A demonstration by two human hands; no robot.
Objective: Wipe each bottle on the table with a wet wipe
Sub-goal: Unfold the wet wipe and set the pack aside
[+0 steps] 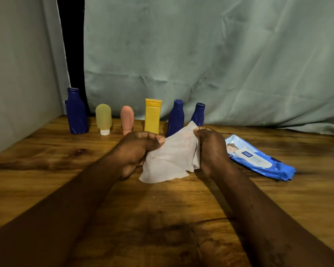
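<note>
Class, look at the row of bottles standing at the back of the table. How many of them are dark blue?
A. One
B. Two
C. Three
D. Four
C: the tall blue bottle at the left end, the mid-sized blue bottle and the small blue bottle at the right end make three.

Left hand (138,151) and right hand (213,149) sit close together, fingers curled, pinching.
</note>
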